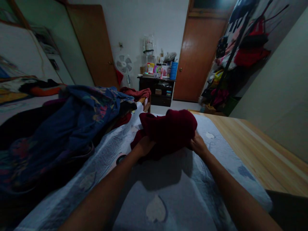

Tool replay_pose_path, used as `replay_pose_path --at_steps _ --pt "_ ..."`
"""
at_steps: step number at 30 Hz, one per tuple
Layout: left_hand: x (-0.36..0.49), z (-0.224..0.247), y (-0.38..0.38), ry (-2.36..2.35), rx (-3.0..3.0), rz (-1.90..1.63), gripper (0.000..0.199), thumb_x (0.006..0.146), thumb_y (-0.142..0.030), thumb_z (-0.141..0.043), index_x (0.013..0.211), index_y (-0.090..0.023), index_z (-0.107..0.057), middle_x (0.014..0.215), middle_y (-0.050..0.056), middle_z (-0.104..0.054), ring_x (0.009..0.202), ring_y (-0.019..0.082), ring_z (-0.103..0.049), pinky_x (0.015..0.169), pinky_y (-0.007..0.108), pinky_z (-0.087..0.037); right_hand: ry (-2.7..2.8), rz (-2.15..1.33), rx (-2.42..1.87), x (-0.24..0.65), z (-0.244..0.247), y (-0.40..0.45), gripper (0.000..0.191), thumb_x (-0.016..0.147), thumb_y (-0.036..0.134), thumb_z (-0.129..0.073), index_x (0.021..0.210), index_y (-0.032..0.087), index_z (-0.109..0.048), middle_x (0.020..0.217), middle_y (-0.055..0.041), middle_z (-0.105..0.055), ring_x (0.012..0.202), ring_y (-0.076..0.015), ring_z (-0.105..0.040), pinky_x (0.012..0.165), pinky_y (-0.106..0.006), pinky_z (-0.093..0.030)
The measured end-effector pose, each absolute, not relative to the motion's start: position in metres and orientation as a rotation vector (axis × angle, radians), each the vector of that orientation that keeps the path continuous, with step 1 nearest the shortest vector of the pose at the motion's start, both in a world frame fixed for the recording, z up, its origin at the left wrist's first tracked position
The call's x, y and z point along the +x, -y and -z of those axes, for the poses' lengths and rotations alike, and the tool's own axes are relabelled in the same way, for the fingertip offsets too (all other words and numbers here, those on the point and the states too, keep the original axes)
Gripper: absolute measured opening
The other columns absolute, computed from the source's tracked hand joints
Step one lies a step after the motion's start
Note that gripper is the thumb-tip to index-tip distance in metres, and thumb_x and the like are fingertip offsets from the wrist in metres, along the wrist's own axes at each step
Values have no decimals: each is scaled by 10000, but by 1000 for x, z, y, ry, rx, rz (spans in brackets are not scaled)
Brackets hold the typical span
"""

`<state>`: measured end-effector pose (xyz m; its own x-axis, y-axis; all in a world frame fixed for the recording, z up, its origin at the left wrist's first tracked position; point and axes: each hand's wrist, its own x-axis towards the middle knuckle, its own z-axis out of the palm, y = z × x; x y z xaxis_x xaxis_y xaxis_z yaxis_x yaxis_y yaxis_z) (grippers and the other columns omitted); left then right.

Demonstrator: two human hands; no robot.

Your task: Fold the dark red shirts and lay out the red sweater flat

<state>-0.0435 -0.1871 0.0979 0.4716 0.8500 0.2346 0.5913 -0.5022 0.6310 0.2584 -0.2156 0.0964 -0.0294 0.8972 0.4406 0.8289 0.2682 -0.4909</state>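
Bare forearms reach over the bed, toward its far edge. Sheet: pale blue, wrinkled toward the left edge, with light heart shapes. Maroon cloth is up near the far edge, roughly centered; soft matte fabric, bunched, rounded folds on top, shadow on the sheet below. Can't tell if its underside touches. Left hand is closed on its near left side, right hand grips the right side; some fingertips hidden by fabric. Along the left edge: heaped clothes, top one a blue floral garment, loosely crumpled. Past the right edge: flat wood panel, smooth, straight-grained.
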Motion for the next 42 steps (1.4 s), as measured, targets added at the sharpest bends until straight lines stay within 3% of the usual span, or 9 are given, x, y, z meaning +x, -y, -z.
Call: replay_pose_path --at_steps 3,8,12,15,18,21,27,34,42 --pt "-46 -108 174 -1412 2123 -643 452 943 -454 -343 1118 -172 -650 1110 75 -709 1023 233 -648 880 317 -473 1788 -167 -1795 252 -112 207 545 928 349 -378 1431 144 -338 1157 -132 -665 1113 -281 -604 919 -369 -452" --pt "-54 -97 164 -1794 2024 -489 548 909 -553 -373 1115 -117 -635 1107 163 -697 1065 284 -639 904 357 -457 1633 -183 -2102 249 -90 193 595 904 398 -468 1407 103 -352 1149 -188 -658 1050 -310 -634 882 -378 -459" --pt "-60 -86 189 -1981 2243 -707 545 907 -504 -420 1269 -108 -517 1261 182 -603 1162 315 -562 983 434 -410 1617 -174 -1965 260 -70 197 548 903 429 -448 1349 112 -431 1232 -171 -613 1105 -272 -597 935 -361 -449" --pt "-58 -77 216 -1861 2524 -860 577 896 -488 -463 1350 -134 -431 1409 169 -476 1328 319 -394 1112 481 -266 1672 -98 -1990 278 -65 209 462 949 400 -313 1243 143 -559 1235 -158 -597 1166 -267 -544 1002 -404 -405" --pt "-51 -57 236 -1697 2657 -794 909 764 -573 -615 1460 -126 -239 1505 186 -339 1411 363 -232 1143 535 -172 1666 13 -2267 298 -57 222 447 948 348 -296 1249 181 -582 1355 -169 -505 1273 -318 -446 1042 -533 -335" --pt "-44 -35 242 -1685 2643 -644 1175 650 -578 -706 1501 -118 -39 1539 221 -248 1406 405 -224 1115 554 -205 1717 -11 -2453 314 -45 229 481 945 318 -290 1372 193 -471 1487 -160 -374 1367 -334 -331 1045 -629 -278" --pt "-28 -34 230 -1784 2605 -473 1072 694 -413 -663 1506 -117 -30 1545 242 -221 1351 399 -329 1069 496 -261 1865 -56 -2490 331 -31 221 539 971 419 -233 1449 214 -373 1573 -126 -233 1431 -316 -223 1058 -626 -262" --pt "-7 -38 211 -1871 2564 -510 1068 697 -416 -658 1518 -119 -43 1508 235 -299 1256 392 -420 996 485 -329 1864 -17 -2462 340 -31 200 561 978 487 -209 1447 234 -383 1566 -117 -259 1434 -296 -225 1079 -604 -245" --pt "3 -34 198 -1875 2566 -502 1023 700 -383 -653 1514 -105 -99 1513 235 -284 1256 401 -404 1004 498 -321 1841 -38 -2435 346 -33 185 538 976 489 -254 1427 241 -411 1559 -104 -281 1417 -309 -258 1075 -602 -249"
